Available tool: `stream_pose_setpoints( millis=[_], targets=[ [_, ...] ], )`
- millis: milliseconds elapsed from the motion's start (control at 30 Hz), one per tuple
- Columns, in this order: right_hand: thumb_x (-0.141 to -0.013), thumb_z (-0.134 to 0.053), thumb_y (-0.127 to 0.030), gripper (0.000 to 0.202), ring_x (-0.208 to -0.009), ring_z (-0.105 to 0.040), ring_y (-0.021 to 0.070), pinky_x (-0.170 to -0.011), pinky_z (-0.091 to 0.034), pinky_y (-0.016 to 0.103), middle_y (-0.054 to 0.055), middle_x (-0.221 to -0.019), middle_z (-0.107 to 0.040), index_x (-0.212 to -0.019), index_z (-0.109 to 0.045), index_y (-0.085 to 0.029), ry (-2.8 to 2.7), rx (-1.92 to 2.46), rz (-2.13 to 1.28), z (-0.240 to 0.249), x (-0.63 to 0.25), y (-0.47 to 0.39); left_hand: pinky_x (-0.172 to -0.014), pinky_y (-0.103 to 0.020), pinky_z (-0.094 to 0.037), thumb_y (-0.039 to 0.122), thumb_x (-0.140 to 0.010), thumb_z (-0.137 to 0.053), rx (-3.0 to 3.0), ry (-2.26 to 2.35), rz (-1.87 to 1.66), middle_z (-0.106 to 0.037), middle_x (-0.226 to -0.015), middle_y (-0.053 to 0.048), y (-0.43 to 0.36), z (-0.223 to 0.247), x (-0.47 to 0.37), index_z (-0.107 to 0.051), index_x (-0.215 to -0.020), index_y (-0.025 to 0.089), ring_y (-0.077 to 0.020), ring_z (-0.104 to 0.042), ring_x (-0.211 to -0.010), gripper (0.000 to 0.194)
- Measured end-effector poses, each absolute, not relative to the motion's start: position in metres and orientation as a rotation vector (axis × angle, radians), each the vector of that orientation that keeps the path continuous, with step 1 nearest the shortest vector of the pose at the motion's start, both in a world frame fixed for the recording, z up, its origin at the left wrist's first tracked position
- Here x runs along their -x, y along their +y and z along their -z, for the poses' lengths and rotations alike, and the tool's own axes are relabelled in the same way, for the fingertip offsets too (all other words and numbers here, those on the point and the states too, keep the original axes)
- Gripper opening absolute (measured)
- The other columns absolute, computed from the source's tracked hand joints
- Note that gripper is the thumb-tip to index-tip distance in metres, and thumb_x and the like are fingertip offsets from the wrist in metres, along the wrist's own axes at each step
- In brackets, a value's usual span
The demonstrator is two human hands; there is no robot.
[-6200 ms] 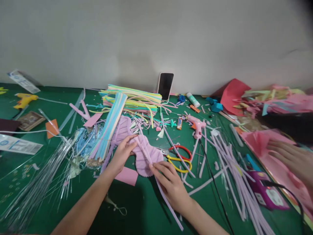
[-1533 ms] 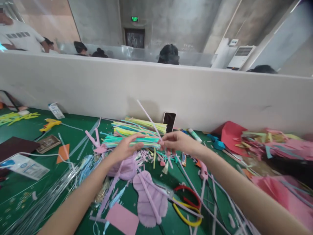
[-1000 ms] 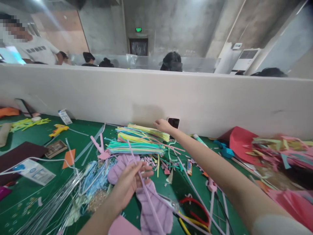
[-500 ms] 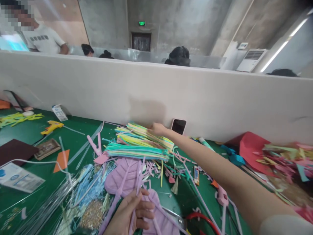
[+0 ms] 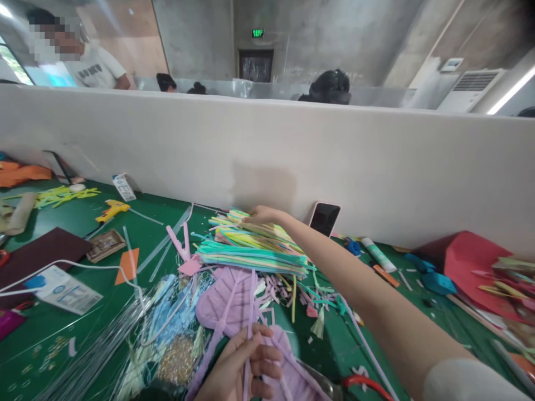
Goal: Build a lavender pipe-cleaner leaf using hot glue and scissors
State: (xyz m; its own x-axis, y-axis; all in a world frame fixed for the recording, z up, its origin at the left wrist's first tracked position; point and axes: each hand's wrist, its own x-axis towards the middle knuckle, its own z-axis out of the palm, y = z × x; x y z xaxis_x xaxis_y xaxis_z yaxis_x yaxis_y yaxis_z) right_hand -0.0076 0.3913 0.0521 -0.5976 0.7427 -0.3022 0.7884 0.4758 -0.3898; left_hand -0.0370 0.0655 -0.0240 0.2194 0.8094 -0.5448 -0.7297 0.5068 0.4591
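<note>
My left hand, low in the middle, pinches a thin lilac strip between thumb and fingers. Beside and beneath it lie lilac leaf-shaped pieces with raised veins. My right arm reaches across to a pile of pastel strips in green, yellow and blue at the foot of the white partition. My right hand rests at the pile's back edge, fingers bent down onto the strips; its fingertips are small, and what they hold cannot be made out.
Red-handled scissors lie at the lower right, a phone leans on the partition. Left are a yellow glue gun, blue tassels and wires. A red sheet lies right. People are beyond the partition.
The view has turned slightly, so most things stand further right in the picture. My right hand has shifted leftwards along the pile's back edge. My left hand keeps its pinch on the lilac strip.
</note>
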Motion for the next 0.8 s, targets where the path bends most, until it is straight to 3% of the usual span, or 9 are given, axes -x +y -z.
stream_pose_setpoints(
  millis=[200, 533, 800],
  targets=[
    [-0.094, -0.060, -0.036, 0.037, -0.105, -0.062, 0.0228, -0.087, -0.054, 0.044, 0.009, -0.125, -0.060, -0.125, -0.057, -0.017, 2.541, -1.571, 0.836, -0.048, -0.029, 0.389, -0.050, -0.024, -0.055, 0.038, -0.079, -0.076, -0.135, 0.825, -1.007, -0.077, -0.079, -0.008, 0.063, 0.040, 0.034, -0.059, -0.101, 0.017, -0.0205, -0.074, -0.065, 0.035],
    [-0.093, -0.061, -0.035, 0.036, -0.106, -0.062, 0.0227, -0.088, -0.054, 0.043, 0.010, -0.125, -0.060, -0.124, -0.058, -0.017, 2.432, -1.659, 0.513, -0.038, -0.015, 0.389, -0.044, -0.019, -0.050, 0.042, -0.067, -0.085, -0.146, 0.840, -1.005, -0.076, -0.073, -0.007, 0.066, 0.054, 0.034, -0.061, -0.097, 0.017, -0.0188, -0.073, -0.059, 0.046],
    [-0.094, -0.060, -0.035, 0.035, -0.105, -0.062, 0.0223, -0.088, -0.054, 0.043, 0.010, -0.125, -0.060, -0.124, -0.058, -0.017, 2.585, -1.651, 0.342, -0.090, -0.014, 0.373, -0.046, -0.022, -0.052, 0.038, -0.078, -0.078, -0.141, 0.865, -1.027, -0.076, -0.077, -0.008, 0.066, 0.039, 0.032, -0.061, -0.098, 0.017, -0.0191, -0.072, -0.062, 0.033]
  ],
)
